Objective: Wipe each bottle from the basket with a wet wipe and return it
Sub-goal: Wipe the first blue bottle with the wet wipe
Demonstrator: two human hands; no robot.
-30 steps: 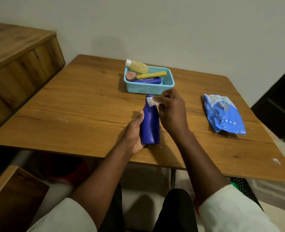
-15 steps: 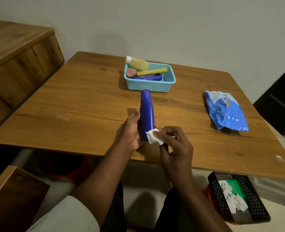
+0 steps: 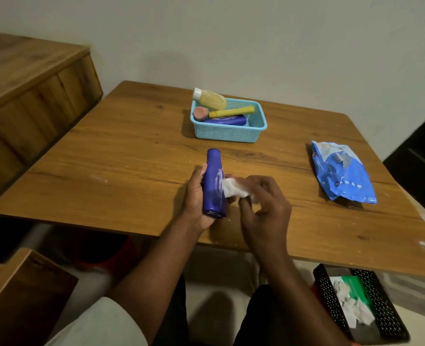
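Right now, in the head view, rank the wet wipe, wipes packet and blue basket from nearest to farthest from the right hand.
1. Wet wipe: pinched in the right hand.
2. Wipes packet: on its right.
3. Blue basket: farthest, by the table's far edge.

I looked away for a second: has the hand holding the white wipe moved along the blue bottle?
Yes. The right hand with the wipe went from the blue bottle's cap end, near the basket, down toward its base, nearer the person.

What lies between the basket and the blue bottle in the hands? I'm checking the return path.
Only bare table separates the basket from the blue bottle, per the head view.
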